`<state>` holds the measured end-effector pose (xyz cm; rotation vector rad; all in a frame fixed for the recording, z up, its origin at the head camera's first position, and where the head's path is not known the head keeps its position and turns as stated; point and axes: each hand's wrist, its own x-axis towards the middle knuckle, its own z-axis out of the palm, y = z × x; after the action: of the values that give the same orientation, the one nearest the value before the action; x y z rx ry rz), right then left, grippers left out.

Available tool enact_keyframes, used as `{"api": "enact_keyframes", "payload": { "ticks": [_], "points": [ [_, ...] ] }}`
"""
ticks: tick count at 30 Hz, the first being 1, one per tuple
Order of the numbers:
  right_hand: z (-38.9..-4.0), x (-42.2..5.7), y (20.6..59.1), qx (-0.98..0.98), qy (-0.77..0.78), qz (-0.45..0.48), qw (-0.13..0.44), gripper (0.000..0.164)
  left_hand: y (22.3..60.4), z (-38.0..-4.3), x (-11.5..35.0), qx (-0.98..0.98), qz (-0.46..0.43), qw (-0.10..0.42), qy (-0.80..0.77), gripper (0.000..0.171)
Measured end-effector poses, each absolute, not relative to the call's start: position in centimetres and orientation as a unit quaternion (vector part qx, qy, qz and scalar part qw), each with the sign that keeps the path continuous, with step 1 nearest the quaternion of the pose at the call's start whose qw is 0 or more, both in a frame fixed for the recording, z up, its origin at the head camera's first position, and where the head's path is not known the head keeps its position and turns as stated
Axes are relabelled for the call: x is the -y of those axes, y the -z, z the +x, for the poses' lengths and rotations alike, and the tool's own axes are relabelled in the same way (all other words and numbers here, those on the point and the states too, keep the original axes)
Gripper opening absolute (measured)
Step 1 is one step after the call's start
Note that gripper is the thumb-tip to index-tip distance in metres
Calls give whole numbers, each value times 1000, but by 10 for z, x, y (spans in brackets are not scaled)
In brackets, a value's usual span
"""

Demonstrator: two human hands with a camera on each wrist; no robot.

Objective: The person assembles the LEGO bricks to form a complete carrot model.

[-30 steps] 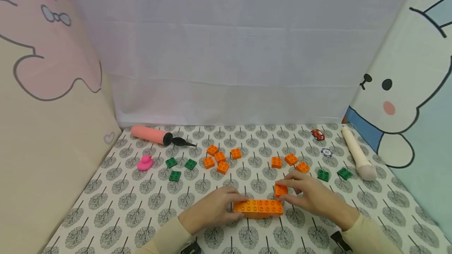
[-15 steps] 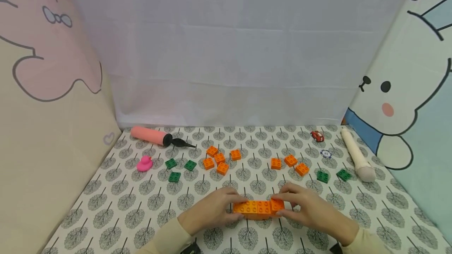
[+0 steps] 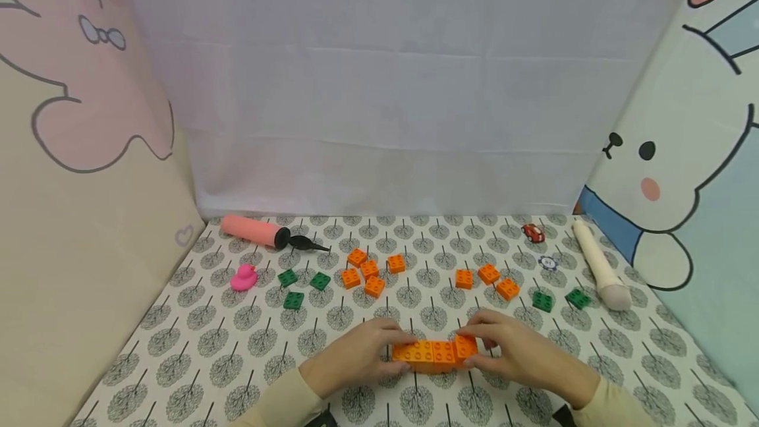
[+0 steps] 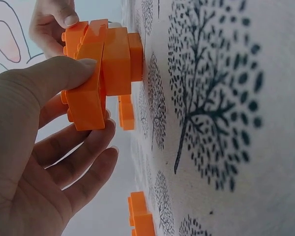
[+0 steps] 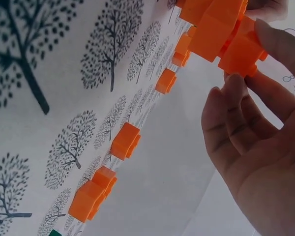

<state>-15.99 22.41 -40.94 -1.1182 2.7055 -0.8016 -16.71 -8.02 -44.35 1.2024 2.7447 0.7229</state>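
An orange toy-brick assembly (image 3: 435, 356), several bricks in layers with studs on top, stands at the front middle of the table in the head view. My left hand (image 3: 362, 358) pinches its left end, the thumb in front and fingers behind, as the left wrist view shows on the orange brick (image 4: 86, 105). With thumb and fingers my right hand (image 3: 518, 354) pinches a small square orange brick (image 3: 465, 346) at the right end. In the right wrist view this square brick (image 5: 243, 46) sits against the brick below, with a narrow gap showing along the seam.
Loose orange bricks (image 3: 374, 286) lie behind the hands, with another orange group (image 3: 489, 273) to the right. Green bricks (image 3: 320, 281) lie at left and green bricks (image 3: 542, 301) at right. Farther out are a pink duck (image 3: 244, 277), pump (image 3: 255, 230), red car (image 3: 533, 233), chip (image 3: 548, 262) and microphone (image 3: 601, 269).
My right hand has brought the square brick from behind the assembly, forward and down onto its right end. The left hand has kept its hold on the left end.
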Motion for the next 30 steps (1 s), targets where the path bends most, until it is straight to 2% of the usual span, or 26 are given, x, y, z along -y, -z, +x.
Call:
{"api": "enact_keyframes", "payload": {
  "ticks": [12,17,30],
  "points": [
    [-171,-230,419,-848,378,-326,177,51,446,-167,80,-891,390,30,-231,45],
    [-173,-232,425,-847,392,-309,182,54,445,-167,81,-891,387,32,-234,45],
    [-175,-233,434,-815,449,-307,198,48,444,-167,81,-894,379,41,-234,45]
  ]
}}
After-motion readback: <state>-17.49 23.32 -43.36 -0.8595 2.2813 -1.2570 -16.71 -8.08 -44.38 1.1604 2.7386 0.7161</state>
